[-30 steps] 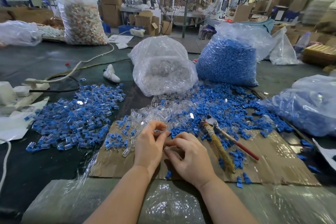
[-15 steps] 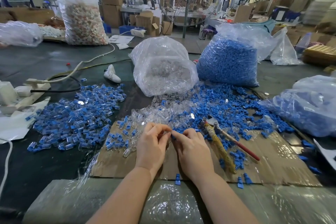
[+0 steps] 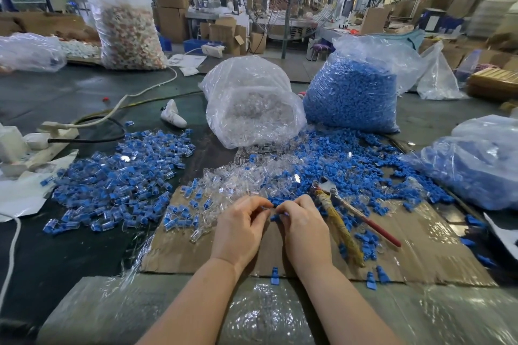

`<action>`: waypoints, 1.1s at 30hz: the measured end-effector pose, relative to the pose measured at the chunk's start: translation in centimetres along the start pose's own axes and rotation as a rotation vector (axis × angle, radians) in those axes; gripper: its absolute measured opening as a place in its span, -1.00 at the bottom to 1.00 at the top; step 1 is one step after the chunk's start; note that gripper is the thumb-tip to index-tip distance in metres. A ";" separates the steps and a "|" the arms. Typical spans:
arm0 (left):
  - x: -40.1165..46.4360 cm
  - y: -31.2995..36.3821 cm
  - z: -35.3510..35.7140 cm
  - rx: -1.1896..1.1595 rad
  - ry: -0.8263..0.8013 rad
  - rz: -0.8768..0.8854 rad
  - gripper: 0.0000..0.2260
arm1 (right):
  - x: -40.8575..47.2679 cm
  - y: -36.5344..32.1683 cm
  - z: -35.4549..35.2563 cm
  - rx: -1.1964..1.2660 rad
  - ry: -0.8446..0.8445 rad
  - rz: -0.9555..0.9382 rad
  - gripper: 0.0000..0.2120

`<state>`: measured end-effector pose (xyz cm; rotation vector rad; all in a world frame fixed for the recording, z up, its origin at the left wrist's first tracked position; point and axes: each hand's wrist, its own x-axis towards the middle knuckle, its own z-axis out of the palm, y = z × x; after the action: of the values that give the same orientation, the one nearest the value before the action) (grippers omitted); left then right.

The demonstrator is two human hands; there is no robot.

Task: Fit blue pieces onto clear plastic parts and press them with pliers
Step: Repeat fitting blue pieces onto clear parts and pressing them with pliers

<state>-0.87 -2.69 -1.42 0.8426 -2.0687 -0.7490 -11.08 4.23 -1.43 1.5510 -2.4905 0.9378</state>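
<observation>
Two small parts meet at the fingertips, held just above the cardboard sheet [image 3: 420,238]: the left hand [image 3: 241,228] has its fingers curled in a pinch on what seems to be a clear plastic part, too small and glassy to make out for certain, while the right hand [image 3: 305,228] pinches a blue piece [image 3: 276,217] whose edge shows between the two hands. Holding them low and close to the body likely keeps the fit steady and the supply within easy reach.

Just beyond the knuckles lies the loose heap of clear parts [image 3: 252,179], running into the spread of blue pieces [image 3: 350,165] on the right, so each hand can draw from its own side. The pliers [image 3: 344,221] lie untouched just beside the right hand, handles toward the person, probably for a quick grab once the piece is seated. Farther left, well apart, sits the pile of assembled parts [image 3: 112,182]. Behind stand the bag of clear parts [image 3: 252,103] and the bag of blue pieces [image 3: 353,92], both spilling forward.
</observation>
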 end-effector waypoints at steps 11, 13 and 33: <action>0.0 -0.4 0.2 -0.012 -0.051 -0.076 -0.85 | -0.8 0.4 -0.8 0.111 0.127 0.006 -0.85; -0.1 -0.3 0.3 -0.033 -0.046 -0.081 -0.81 | -1.1 0.4 -0.8 0.135 0.142 0.021 -0.84; -0.2 0.1 0.0 -0.132 -0.090 -0.135 -0.86 | -1.6 0.1 -0.8 0.199 0.080 -0.014 -0.88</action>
<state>-0.82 -2.51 -1.46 0.8955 -2.0298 -1.0018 -10.63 5.96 -1.36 1.5462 -2.3922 1.2537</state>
